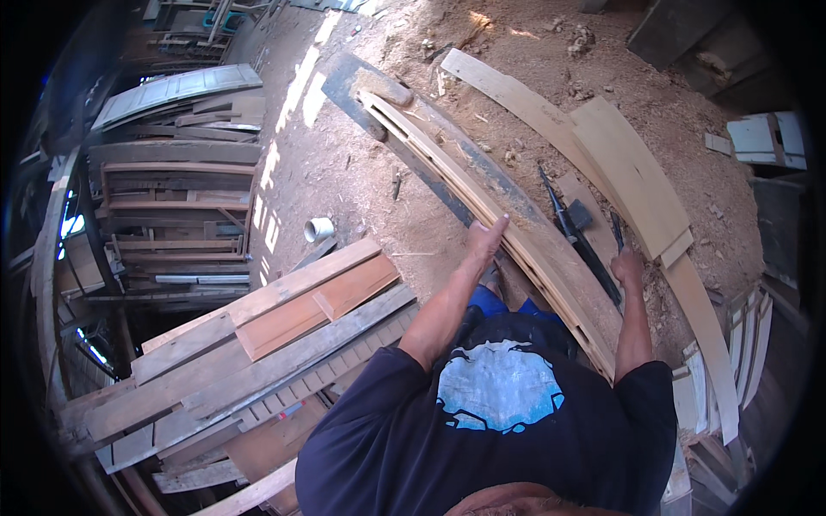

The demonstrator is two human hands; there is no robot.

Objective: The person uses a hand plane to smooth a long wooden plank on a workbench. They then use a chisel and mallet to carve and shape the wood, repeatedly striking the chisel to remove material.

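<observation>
My left hand (pixel 489 238) is wrapped over a long, narrow wooden piece (pixel 447 178), its thumb stretched along the top. Long grooves or slots run down this piece, which lies on a thick, worn plank (pixel 509 178) with a grey-stained surface. Off to the right, my right hand (pixel 627 266) is closed around a slim dark tool (pixel 616 229) whose kind I cannot make out. Between my hands, a long black pointed tool (pixel 578 241) rests on the plank's right side, with a dark block-like piece (pixel 581 215) touching or beside it.
Pale boards (pixel 628 163) lie beyond my right hand on ground (pixel 508 52) strewn with shavings. A stack of planks (pixel 284 344) fills the near left. Farther left stand wooden frames (pixel 176 206) and a white panel door (pixel 176 93). A white cup-like container (pixel 318 230) lies nearby.
</observation>
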